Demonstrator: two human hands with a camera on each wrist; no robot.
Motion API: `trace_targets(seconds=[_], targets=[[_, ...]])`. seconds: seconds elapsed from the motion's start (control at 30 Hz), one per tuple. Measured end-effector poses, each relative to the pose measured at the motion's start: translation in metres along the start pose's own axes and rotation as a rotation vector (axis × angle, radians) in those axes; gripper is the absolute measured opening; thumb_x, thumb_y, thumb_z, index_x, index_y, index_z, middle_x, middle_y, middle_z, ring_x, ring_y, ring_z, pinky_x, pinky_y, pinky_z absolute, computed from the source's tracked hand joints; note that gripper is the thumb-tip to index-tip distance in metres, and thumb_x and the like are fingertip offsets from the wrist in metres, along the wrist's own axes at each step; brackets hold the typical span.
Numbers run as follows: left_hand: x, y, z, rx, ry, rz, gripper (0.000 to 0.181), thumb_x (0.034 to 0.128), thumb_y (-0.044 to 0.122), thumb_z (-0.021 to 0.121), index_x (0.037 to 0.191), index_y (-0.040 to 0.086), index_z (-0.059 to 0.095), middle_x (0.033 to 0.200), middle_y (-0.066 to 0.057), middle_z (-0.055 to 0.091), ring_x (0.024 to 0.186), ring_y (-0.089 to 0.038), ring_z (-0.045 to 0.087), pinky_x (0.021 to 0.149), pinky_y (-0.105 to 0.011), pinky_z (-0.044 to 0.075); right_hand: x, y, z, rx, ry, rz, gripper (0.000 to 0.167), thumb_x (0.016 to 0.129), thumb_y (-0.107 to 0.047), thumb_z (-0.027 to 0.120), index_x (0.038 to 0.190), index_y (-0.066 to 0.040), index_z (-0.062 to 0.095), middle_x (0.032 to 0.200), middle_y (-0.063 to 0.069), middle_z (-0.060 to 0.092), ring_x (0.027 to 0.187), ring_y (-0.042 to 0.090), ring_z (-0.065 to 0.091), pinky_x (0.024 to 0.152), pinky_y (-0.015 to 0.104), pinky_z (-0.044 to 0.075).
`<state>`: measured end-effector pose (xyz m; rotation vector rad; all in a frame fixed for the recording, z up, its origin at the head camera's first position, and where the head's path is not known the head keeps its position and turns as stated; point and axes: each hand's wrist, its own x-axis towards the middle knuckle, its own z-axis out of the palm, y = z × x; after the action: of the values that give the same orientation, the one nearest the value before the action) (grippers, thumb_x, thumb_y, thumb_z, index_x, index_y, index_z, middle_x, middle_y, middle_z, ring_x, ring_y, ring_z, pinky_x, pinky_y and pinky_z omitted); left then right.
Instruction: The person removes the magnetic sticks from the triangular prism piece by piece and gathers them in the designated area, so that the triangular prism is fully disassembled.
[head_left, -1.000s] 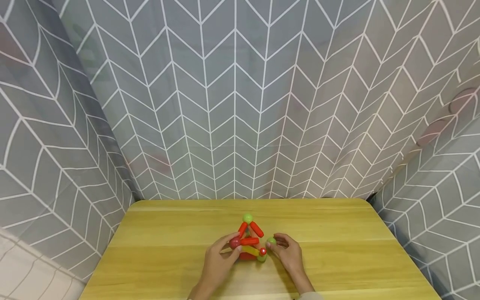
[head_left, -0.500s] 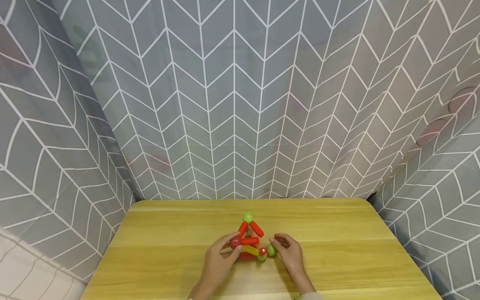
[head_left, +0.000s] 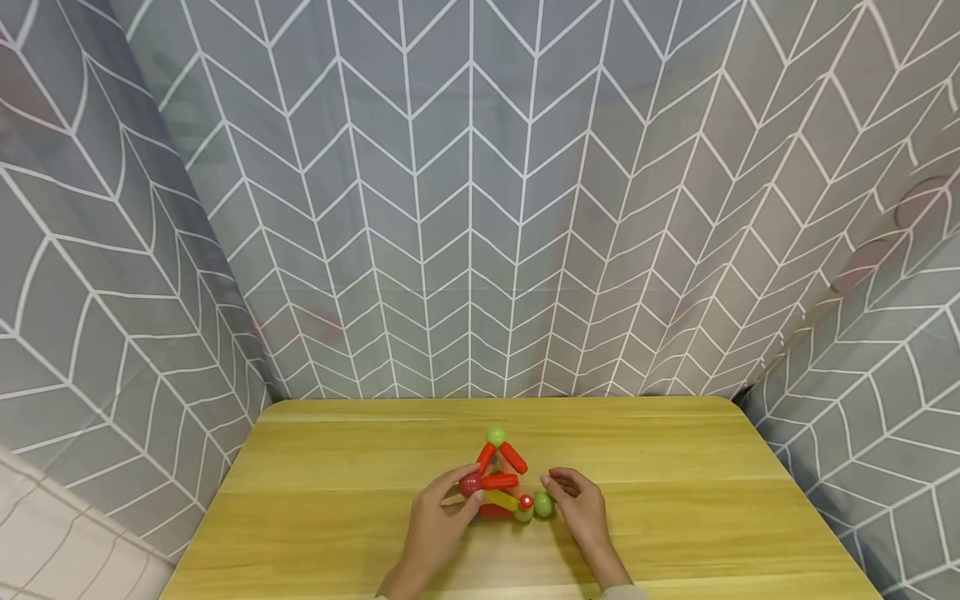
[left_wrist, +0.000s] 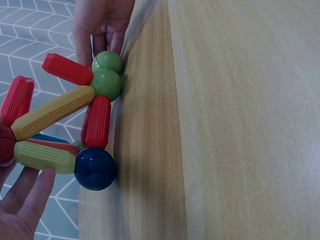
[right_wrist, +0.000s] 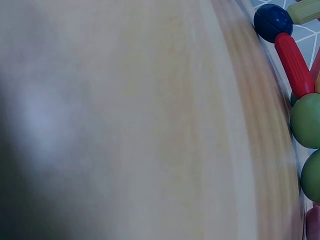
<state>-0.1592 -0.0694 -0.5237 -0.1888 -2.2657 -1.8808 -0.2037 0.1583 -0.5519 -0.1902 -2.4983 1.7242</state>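
Observation:
A structure of coloured sticks and balls stands on the table. My left hand (head_left: 438, 521) holds its dark red ball (head_left: 470, 485) between thumb and fingers. From that ball run a red stick (head_left: 500, 482) and a yellow stick (head_left: 501, 500); in the left wrist view a pale green stick (left_wrist: 45, 157) leads to a dark blue ball (left_wrist: 95, 169). A loose-looking green ball (head_left: 543, 504) sits against the structure's lower green ball (left_wrist: 107, 84). My right hand (head_left: 585, 512) is beside that outer ball, fingers loosely bent, not gripping it; whether they touch it is unclear.
The wooden table (head_left: 337, 467) spreads around both hands. Behind it and at both sides hangs a grey curtain (head_left: 480, 250) with white chevron lines. At the structure's far end a light green ball (head_left: 496, 436) joins two red sticks.
The green ball that was between my right fingers has come down toward me, against the structure's green ball, and the fingers have let it go. My left hand has stayed in place.

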Motion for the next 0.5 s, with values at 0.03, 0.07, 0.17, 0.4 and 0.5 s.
trace_targets(seconds=[0.03, 0.07, 0.17, 0.4, 0.5], targets=[[0.0, 0.0, 0.0, -0.005, 0.0, -0.002, 0.035, 0.0894, 0.013, 0.076, 0.124, 0.019, 0.07, 0.129, -0.012, 0.068, 0.108, -0.027, 0.07, 0.08, -0.023, 0.061, 0.0, 0.0, 0.0, 0.004, 0.003, 0.0, 0.033, 0.092, -0.024, 0.074, 0.113, 0.001, 0.071, 0.109, 0.017, 0.075, 0.101, 0.026, 0.071, 0.077, 0.016, 0.054], [0.0, 0.0, 0.0, -0.006, 0.0, -0.001, 0.035, 0.0893, 0.013, 0.076, 0.124, 0.019, 0.07, 0.128, -0.012, 0.069, 0.108, -0.027, 0.07, 0.08, -0.023, 0.061, 0.0, 0.0, 0.0, 0.01, 0.007, 0.002, 0.033, 0.091, -0.024, 0.074, 0.113, 0.001, 0.071, 0.109, 0.017, 0.075, 0.101, 0.026, 0.071, 0.077, 0.016, 0.054], [0.0, 0.0, 0.0, -0.005, 0.001, 0.004, 0.036, 0.0892, 0.012, 0.075, 0.124, 0.018, 0.07, 0.129, -0.013, 0.068, 0.108, -0.028, 0.07, 0.08, -0.022, 0.061, -0.001, 0.0, 0.001, 0.022, 0.017, 0.008, 0.032, 0.091, -0.024, 0.074, 0.113, 0.0, 0.072, 0.108, 0.016, 0.075, 0.101, 0.024, 0.07, 0.078, 0.016, 0.053], [-0.001, 0.0, -0.002, 0.004, -0.006, 0.005, 0.036, 0.0888, 0.011, 0.075, 0.124, 0.016, 0.07, 0.128, -0.014, 0.069, 0.107, -0.028, 0.071, 0.079, -0.022, 0.061, -0.001, -0.003, 0.001, 0.056, 0.026, 0.007, 0.029, 0.094, -0.022, 0.071, 0.113, -0.001, 0.072, 0.109, 0.015, 0.074, 0.099, 0.02, 0.069, 0.078, 0.018, 0.056], [-0.002, 0.0, -0.002, 0.002, -0.006, 0.007, 0.036, 0.0887, 0.01, 0.075, 0.124, 0.016, 0.07, 0.128, -0.014, 0.069, 0.107, -0.028, 0.071, 0.079, -0.022, 0.061, -0.001, -0.01, 0.001, 0.051, 0.038, -0.027, 0.027, 0.094, -0.024, 0.071, 0.112, -0.005, 0.073, 0.108, 0.012, 0.075, 0.101, 0.02, 0.068, 0.082, 0.021, 0.055]])
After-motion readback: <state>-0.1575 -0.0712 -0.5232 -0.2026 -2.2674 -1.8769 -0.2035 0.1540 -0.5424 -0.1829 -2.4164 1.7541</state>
